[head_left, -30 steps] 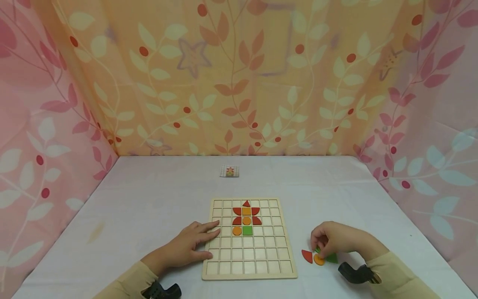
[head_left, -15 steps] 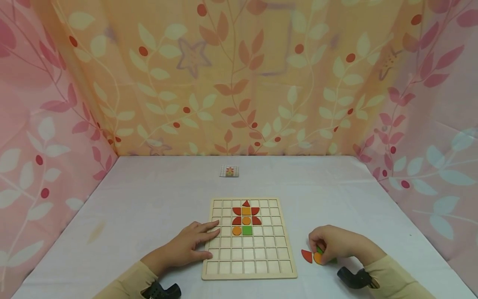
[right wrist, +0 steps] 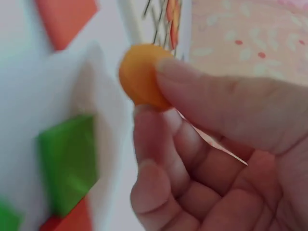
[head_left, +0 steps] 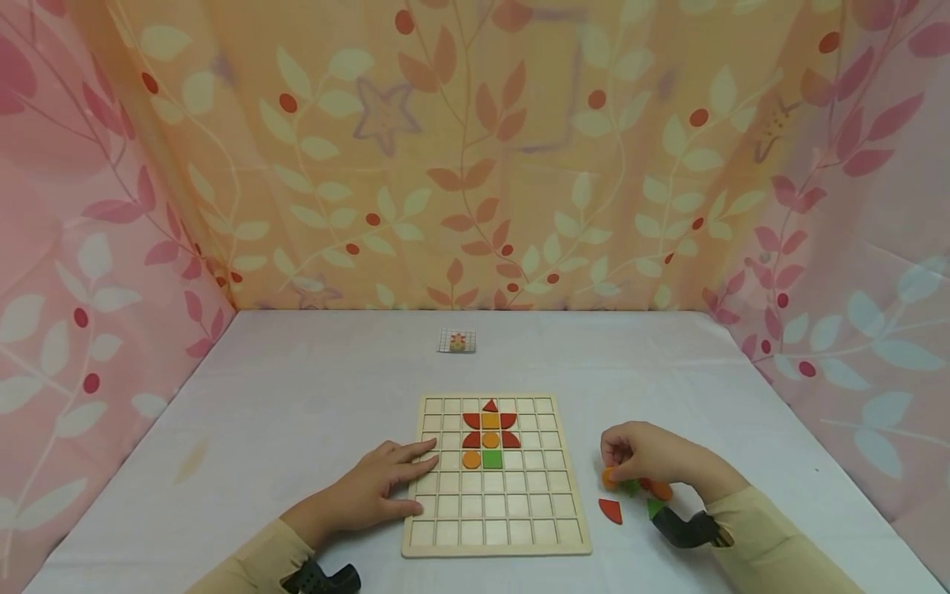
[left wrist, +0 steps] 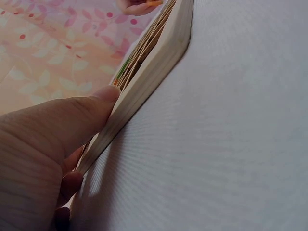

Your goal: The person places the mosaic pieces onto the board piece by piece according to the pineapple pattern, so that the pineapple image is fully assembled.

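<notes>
A wooden grid board [head_left: 445, 528] lies on the white table. In its upper middle cells sit a red triangle [head_left: 490, 406], an orange square [head_left: 490, 421], red quarter-round pieces, an orange disc [head_left: 472, 459] and a green square [head_left: 492, 459]. My left hand [head_left: 364, 488] rests on the board's left edge with its fingers extended; the left wrist view shows the thumb [left wrist: 103, 103] touching the rim. To the right of the board, my right hand [head_left: 660, 458] pinches another orange disc [right wrist: 139, 77] between thumb and finger, above the table. The hand hides part of the loose pieces.
Loose pieces lie right of the board: a red quarter-round [head_left: 611, 511], a green piece [head_left: 655, 508] beside the black wrist device, and an orange piece [head_left: 662, 492]. A small pattern card [head_left: 457, 341] lies farther back. Patterned cloth [head_left: 475, 165] encloses the table's back and sides.
My right hand has picked up the orange disc from among the loose pieces and moved slightly up and left, uncovering more of them. The left hand and board have stayed put.
</notes>
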### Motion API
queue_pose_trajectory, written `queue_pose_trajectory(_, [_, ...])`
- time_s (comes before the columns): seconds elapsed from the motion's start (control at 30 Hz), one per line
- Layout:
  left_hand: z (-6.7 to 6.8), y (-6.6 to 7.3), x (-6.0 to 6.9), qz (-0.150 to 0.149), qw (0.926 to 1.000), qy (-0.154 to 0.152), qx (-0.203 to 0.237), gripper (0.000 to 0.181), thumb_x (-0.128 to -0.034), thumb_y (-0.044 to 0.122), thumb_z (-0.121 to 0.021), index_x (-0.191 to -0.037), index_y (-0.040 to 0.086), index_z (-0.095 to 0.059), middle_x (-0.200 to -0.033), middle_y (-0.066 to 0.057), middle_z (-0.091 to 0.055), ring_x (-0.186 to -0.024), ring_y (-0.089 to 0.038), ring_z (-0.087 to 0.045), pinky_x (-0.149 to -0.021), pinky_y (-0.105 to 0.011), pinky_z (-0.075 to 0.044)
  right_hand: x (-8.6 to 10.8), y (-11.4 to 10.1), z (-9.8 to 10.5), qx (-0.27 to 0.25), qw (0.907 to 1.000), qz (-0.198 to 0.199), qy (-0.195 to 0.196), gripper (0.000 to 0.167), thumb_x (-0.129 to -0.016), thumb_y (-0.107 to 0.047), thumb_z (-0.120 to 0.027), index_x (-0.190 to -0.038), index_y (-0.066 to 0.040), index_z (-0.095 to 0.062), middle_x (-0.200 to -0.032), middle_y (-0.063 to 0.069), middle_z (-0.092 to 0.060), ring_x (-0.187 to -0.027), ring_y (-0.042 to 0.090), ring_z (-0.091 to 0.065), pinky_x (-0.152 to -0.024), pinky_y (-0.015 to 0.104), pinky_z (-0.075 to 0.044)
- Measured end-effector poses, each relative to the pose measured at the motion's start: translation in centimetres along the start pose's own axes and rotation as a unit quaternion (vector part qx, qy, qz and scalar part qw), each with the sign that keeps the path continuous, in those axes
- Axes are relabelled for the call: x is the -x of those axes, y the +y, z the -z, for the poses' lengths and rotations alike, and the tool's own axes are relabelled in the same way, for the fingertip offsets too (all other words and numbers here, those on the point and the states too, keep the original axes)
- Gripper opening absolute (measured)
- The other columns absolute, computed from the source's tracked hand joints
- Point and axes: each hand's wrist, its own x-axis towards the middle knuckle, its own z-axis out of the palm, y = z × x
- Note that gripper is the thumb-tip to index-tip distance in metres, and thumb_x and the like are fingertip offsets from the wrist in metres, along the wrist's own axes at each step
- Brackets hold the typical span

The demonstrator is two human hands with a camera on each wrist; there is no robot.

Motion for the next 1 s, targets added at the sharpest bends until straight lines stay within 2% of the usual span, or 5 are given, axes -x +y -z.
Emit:
queue_pose_trajectory(0.27, [-0.1,-0.2,0.0,-0.005,1.0000,0.002,-0.006,0.067,-0.0818,0.056,-0.055,-0.139,0.026,-0.040,-0.149,0.007,-0.026,-0.107,-0.007,-0.036,-0.088,-0.038,-0.031,-2.7,-2.6,-0.3,-0.043,0.9977,0.018,0.048,0.009,-0.080,-0.009,-0.068,-0.080,-0.007,-0.059,-0.066,0.001,-0.056,-0.061,0.017,-0.052,-0.055,0.029,-0.044])
queue_pose_trajectory(0.53, [-0.2,-0.2,0.0,-0.007,0.9999,0.006,-0.004,0.066,-0.0819,0.056,-0.056,-0.139,0.026,-0.040,-0.148,0.007,-0.027,-0.107,-0.007,-0.036,-0.088,-0.038,-0.031,-5.9,-4.3,-2.2,-0.050,0.9953,0.029,0.077,0.010,-0.079,-0.013,-0.070,-0.077,-0.013,-0.060,-0.068,-0.003,-0.056,-0.064,0.013,-0.050,-0.058,0.028,-0.042])
queue_pose_trajectory(0.73, [-0.1,-0.1,0.1,-0.008,1.0000,0.005,0.000,0.066,-0.0817,0.055,-0.056,-0.138,0.024,-0.041,-0.148,0.006,-0.028,-0.107,-0.007,-0.036,-0.088,-0.039,-0.031,-7.6,-5.0,-3.7,-0.039,0.9954,0.041,0.077,0.010,-0.080,-0.011,-0.069,-0.074,-0.014,-0.061,-0.065,-0.005,-0.056,-0.066,0.013,-0.050,-0.063,0.029,-0.041])
queue_pose_trajectory(1.0, [0.0,-0.1,0.0,-0.006,1.0000,0.005,-0.001,0.066,-0.0817,0.055,-0.057,-0.139,0.025,-0.041,-0.148,0.007,-0.027,-0.106,-0.007,-0.036,-0.087,-0.037,-0.031,-8.5,-5.9,-5.0,-0.035,0.9952,0.043,0.081,0.013,-0.078,-0.009,-0.071,-0.072,-0.014,-0.060,-0.065,-0.005,-0.055,-0.066,0.013,-0.050,-0.063,0.031,-0.042])
